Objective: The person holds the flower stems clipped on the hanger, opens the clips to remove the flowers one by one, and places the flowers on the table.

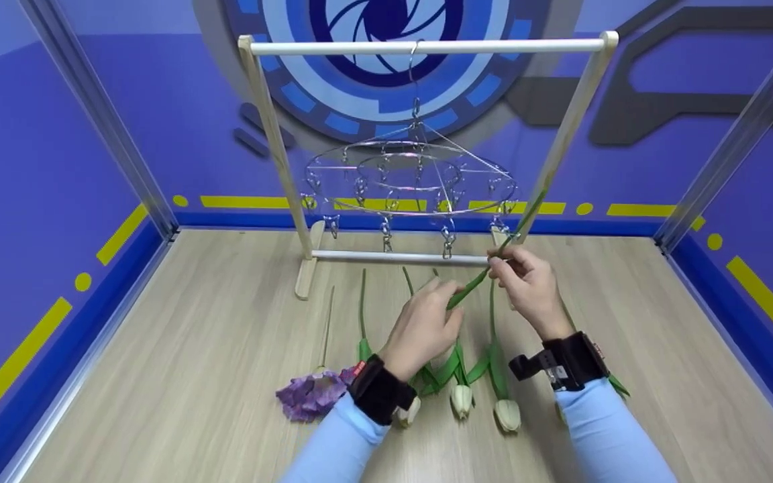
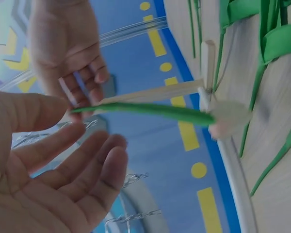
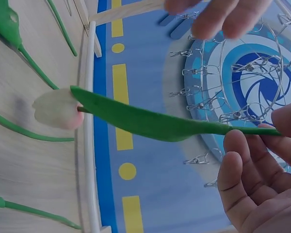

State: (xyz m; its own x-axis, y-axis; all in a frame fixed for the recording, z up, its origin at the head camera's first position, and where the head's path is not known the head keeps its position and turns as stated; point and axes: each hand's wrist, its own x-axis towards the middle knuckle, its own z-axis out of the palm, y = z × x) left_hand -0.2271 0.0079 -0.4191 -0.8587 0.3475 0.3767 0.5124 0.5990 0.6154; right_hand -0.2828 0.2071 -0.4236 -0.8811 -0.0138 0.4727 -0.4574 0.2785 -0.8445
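My right hand (image 1: 527, 282) pinches the green stem of a tulip (image 3: 150, 124) between thumb and fingers. Its stem end points up toward the clip hanger (image 1: 386, 213), and the pale, pink-tinged bloom hangs lower, as the right wrist view shows. Around the leaf side, my left hand (image 1: 427, 325) hovers with its fingers spread and relaxed. In the right wrist view those fingertips (image 3: 208, 24) are apart from the flower. The head view hides the bloom behind my left hand. On the table below lie several white tulips (image 1: 507, 416) and a purple flower (image 1: 316, 396).
A wooden rack (image 1: 279, 154) with a white top bar (image 1: 333, 48) carries the round metal hanger, which has many dangling clips (image 1: 448, 241). A white lower bar (image 1: 393, 257) runs between its feet. Blue patterned panels (image 1: 58, 168) enclose the wooden table (image 1: 192, 376).
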